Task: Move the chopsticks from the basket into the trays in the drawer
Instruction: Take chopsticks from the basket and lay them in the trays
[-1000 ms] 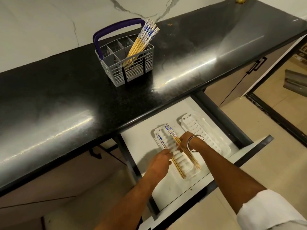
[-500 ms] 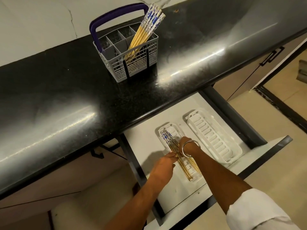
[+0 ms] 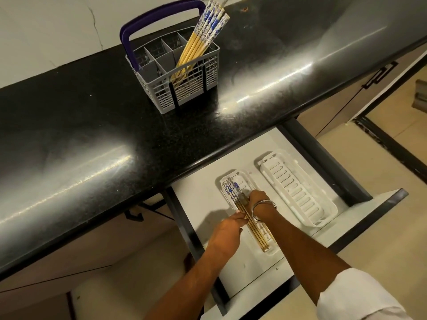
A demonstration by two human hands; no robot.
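Over an open drawer below a black counter, two bare hands meet at a bundle of chopsticks lying flat in the left tray. The left hand touches the bundle's left side with its fingertips; how far its fingers are spread cannot be told. The right hand, a metal bangle on its wrist, rests curled on the sticks from the right, its fingers hidden beneath the knuckles. The bundle runs lengthwise along the tray, its blue-patterned ends pointing toward the counter and its plain tips toward the drawer front. Just beside it, the right tray holds nothing. Up on the counter, a grey basket with a purple handle holds more chopsticks, leaning up and to the right, patterned ends uppermost.
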